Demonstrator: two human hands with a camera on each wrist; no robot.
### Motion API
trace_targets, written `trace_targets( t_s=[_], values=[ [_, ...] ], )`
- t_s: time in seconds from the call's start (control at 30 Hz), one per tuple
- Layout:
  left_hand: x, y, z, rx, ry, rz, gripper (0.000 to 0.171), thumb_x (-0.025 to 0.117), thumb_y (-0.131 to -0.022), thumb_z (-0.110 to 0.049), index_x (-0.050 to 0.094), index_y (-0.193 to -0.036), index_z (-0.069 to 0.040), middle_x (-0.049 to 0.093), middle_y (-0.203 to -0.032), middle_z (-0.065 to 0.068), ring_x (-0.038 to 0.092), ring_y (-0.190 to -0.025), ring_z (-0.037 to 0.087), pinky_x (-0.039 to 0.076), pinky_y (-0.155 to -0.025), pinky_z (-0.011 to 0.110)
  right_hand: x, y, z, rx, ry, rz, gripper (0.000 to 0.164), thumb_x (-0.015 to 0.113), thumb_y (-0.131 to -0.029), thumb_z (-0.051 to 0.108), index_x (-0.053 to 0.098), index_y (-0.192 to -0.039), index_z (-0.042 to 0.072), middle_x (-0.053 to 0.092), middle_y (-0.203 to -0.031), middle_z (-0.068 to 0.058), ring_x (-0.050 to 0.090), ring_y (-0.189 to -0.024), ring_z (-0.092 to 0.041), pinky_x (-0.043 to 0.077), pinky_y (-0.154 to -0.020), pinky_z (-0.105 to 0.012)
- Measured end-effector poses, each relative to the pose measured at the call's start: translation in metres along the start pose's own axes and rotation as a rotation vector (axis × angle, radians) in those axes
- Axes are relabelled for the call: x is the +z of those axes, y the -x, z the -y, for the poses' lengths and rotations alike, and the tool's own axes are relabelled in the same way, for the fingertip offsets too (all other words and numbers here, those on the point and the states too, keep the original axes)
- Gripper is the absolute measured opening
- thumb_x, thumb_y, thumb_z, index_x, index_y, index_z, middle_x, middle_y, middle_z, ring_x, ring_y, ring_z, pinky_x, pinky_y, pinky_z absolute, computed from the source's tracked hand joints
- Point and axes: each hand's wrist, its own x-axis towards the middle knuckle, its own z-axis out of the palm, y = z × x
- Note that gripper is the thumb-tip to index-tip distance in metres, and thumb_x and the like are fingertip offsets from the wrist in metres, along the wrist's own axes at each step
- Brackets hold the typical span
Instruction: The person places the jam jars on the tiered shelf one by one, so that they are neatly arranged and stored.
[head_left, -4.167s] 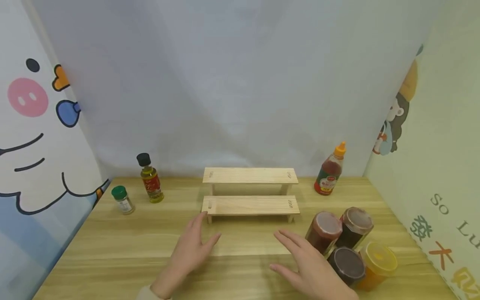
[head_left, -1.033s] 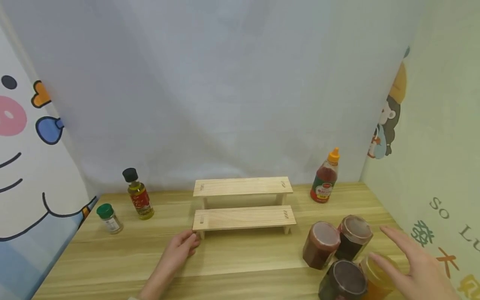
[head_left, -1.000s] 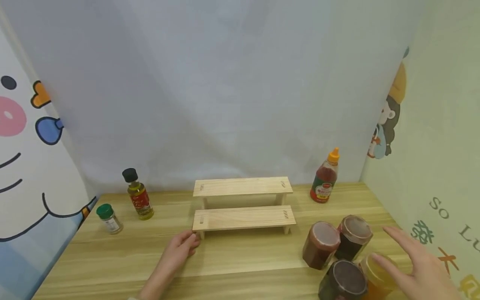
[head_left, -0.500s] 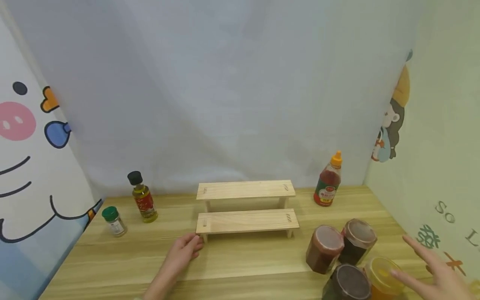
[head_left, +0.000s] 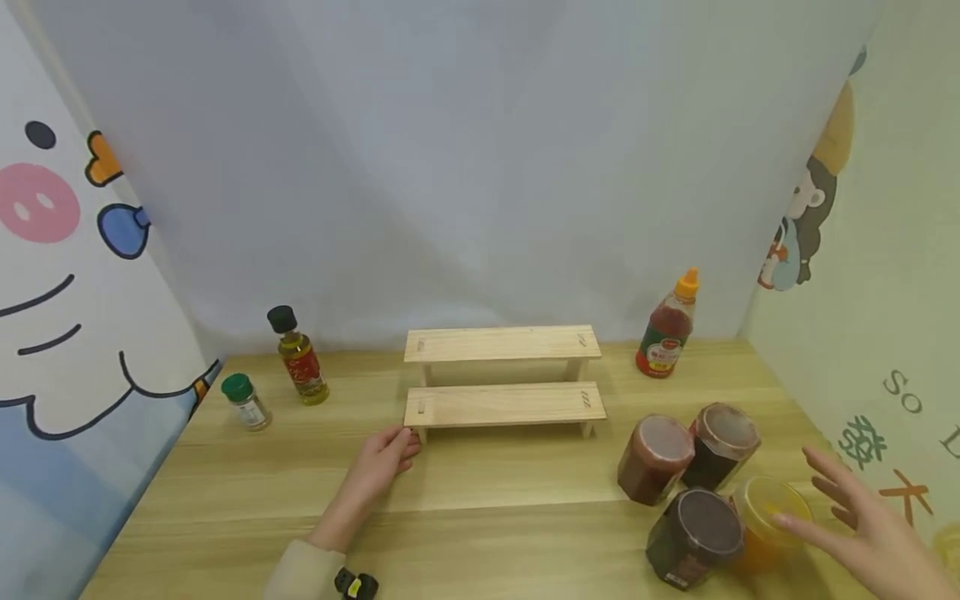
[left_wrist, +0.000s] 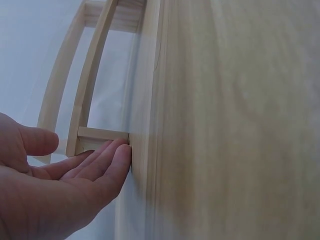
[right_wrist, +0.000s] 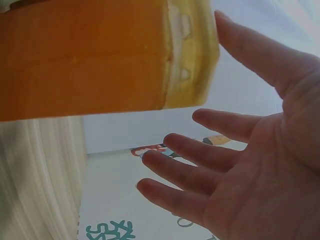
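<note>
A two-tier wooden rack (head_left: 504, 404) stands at the back middle of the table. My left hand (head_left: 378, 462) is at the left end of its lower step; in the left wrist view its extended fingers (left_wrist: 107, 167) touch the rack's end, thumb apart. On the right, a jar of orange contents with a yellow lid (head_left: 772, 504) stands in a cluster with a dark jar (head_left: 696, 537), a reddish-brown jar (head_left: 655, 461) and another dark jar (head_left: 722, 446). My right hand (head_left: 870, 529) is spread beside the yellow-lidded jar, its thumb near the lid; nothing is gripped.
An oil bottle (head_left: 303, 367) with a black cap and a small green-capped shaker (head_left: 246, 402) stand at the left. Behind the jars is a sauce bottle (head_left: 665, 333) with an orange nozzle. White cloth (head_left: 480, 167) hangs at the back; printed panels flank the table.
From before the rack, my left hand has gone to its left end and stayed there. My right hand has moved rightward past the jars to the yellow-lidded one. The head view has shifted slightly.
</note>
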Motion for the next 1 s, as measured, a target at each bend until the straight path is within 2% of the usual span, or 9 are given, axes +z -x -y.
trace_targets(
  t_s=[0.27,0.33,0.4,0.5,0.63,0.77,0.87,0.93,1.0],
  values=[
    [-0.006,-0.006,-0.009,-0.016,0.006,0.001,0.043,0.038,-0.105,-0.016,0.040,-0.133,0.016,0.053,-0.124,0.032,0.052,-0.117,0.038,0.047,-0.092,0.041,0.001,-0.006,0.006,-0.111,-0.054,-0.072,0.090,0.070,-0.089,0.025,0.010,-0.151,0.000,0.016,-0.149,-0.033,0.033,-0.117,-0.062,0.034,-0.082,-0.070],
    [-0.006,-0.003,-0.008,-0.022,0.000,-0.002,0.043,0.039,-0.104,-0.016,0.040,-0.133,0.016,0.053,-0.124,0.032,0.052,-0.117,0.038,0.048,-0.092,0.041,0.002,-0.004,0.005,-0.130,-0.069,-0.069,0.088,0.071,-0.089,0.024,0.013,-0.151,-0.001,0.020,-0.148,-0.032,0.034,-0.117,-0.060,0.043,-0.092,-0.052],
    [-0.005,0.000,-0.007,-0.029,-0.006,-0.008,0.042,0.039,-0.104,-0.015,0.041,-0.133,0.016,0.053,-0.124,0.032,0.053,-0.116,0.038,0.048,-0.091,0.041,0.004,-0.001,0.003,-0.152,-0.071,-0.066,0.088,0.072,-0.087,0.021,0.015,-0.151,0.000,0.024,-0.147,-0.032,0.037,-0.118,-0.055,0.048,-0.089,-0.026],
    [0.001,0.000,-0.007,-0.023,-0.005,-0.004,0.043,0.040,-0.104,-0.015,0.041,-0.132,0.017,0.054,-0.123,0.032,0.053,-0.115,0.038,0.049,-0.090,0.041,0.007,0.006,-0.005,-0.186,-0.078,-0.062,0.091,0.075,-0.084,0.015,0.016,-0.151,0.002,0.031,-0.143,-0.033,0.042,-0.127,-0.018,0.034,-0.076,-0.001],
    [0.005,-0.002,-0.009,-0.015,0.011,0.008,0.043,0.040,-0.104,-0.014,0.040,-0.132,0.018,0.054,-0.122,0.032,0.053,-0.115,0.038,0.049,-0.090,0.042,0.011,0.007,-0.013,-0.203,-0.061,-0.061,0.094,0.080,-0.077,0.013,0.021,-0.151,0.005,0.039,-0.141,-0.025,0.029,-0.108,0.022,0.033,-0.078,-0.001],
    [0.005,-0.002,-0.010,-0.017,0.022,0.019,0.044,0.039,-0.104,-0.014,0.039,-0.132,0.018,0.053,-0.123,0.033,0.053,-0.116,0.039,0.048,-0.091,0.044,0.017,0.006,-0.018,-0.212,-0.054,-0.057,0.093,0.083,-0.073,0.013,0.029,-0.148,0.003,0.038,-0.142,-0.016,0.030,-0.114,0.017,0.034,-0.079,-0.002],
    [0.001,0.001,-0.010,-0.027,0.026,0.004,0.044,0.039,-0.104,-0.015,0.039,-0.132,0.019,0.052,-0.124,0.033,0.052,-0.116,0.039,0.048,-0.091,0.045,0.021,0.002,-0.017,-0.191,-0.050,-0.031,0.091,0.083,-0.074,0.015,0.030,-0.147,0.002,0.035,-0.144,-0.020,0.037,-0.129,-0.015,0.043,-0.080,-0.009],
    [0.000,0.001,-0.009,-0.036,0.027,-0.005,0.044,0.038,-0.104,-0.016,0.039,-0.132,0.018,0.052,-0.124,0.033,0.052,-0.116,0.039,0.048,-0.091,0.044,0.024,0.001,-0.016,-0.173,-0.057,-0.020,0.090,0.082,-0.075,0.014,0.028,-0.146,0.000,0.033,-0.143,-0.024,0.037,-0.126,-0.041,0.049,-0.079,-0.017],
    [0.000,-0.001,-0.009,-0.043,0.033,-0.010,0.044,0.039,-0.104,-0.016,0.039,-0.132,0.018,0.052,-0.124,0.033,0.053,-0.115,0.039,0.048,-0.091,0.044,0.026,0.001,-0.016,-0.170,-0.077,-0.041,0.089,0.083,-0.073,0.010,0.030,-0.144,-0.002,0.036,-0.141,-0.013,0.046,-0.121,-0.036,0.051,-0.077,-0.020]
  ],
)
